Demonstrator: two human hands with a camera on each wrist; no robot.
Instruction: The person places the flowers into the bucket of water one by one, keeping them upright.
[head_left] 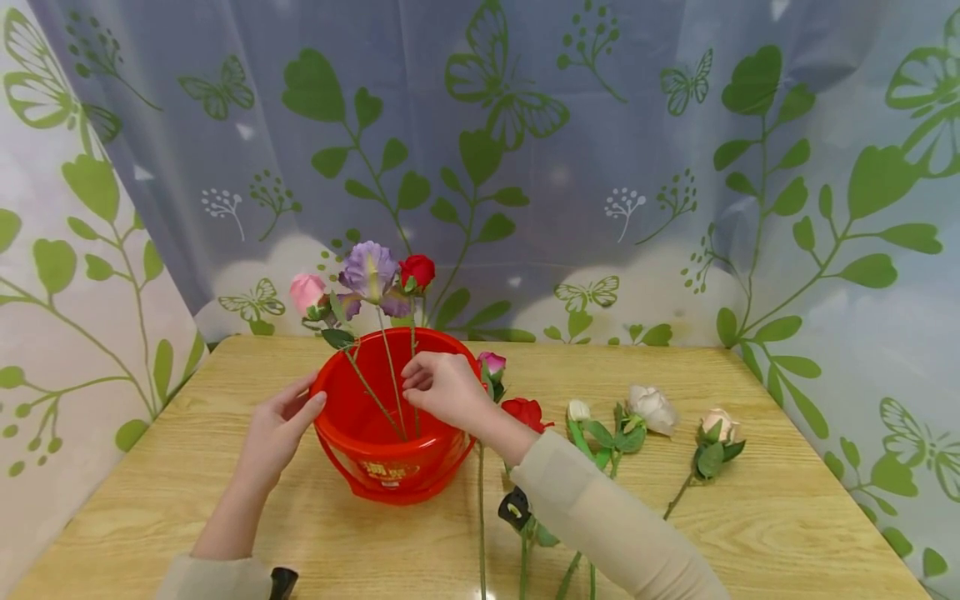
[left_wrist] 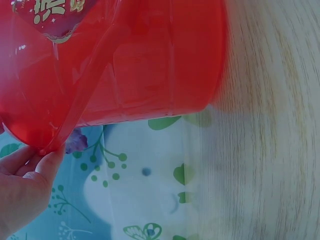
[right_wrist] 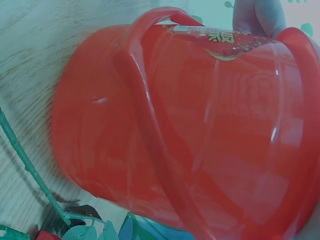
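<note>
A red bucket [head_left: 360, 467] stands on the wooden table, its handle hanging down the front. My left hand [head_left: 273, 433] grips the left rim, thumb on the near side; in the left wrist view that hand [left_wrist: 25, 185] pinches the rim by the handle's end. Three artificial flowers lean inside: a pink rose [head_left: 307, 293], a purple iris [head_left: 369, 273] and a red rose [head_left: 417, 272]. Over the bucket's right side, my right hand [head_left: 450, 387] has its fingers curled round the red rose's stem, which shows above and below them. Only the bucket's outside fills the right wrist view.
On the table to the right lie a magenta rose [head_left: 492, 363], another red rose [head_left: 525, 412], a white tulip [head_left: 578, 410], a white rose [head_left: 652, 408] and a peach rose [head_left: 718, 427]. Several of their stems run towards the near edge. A patterned curtain [head_left: 540, 208] hangs behind.
</note>
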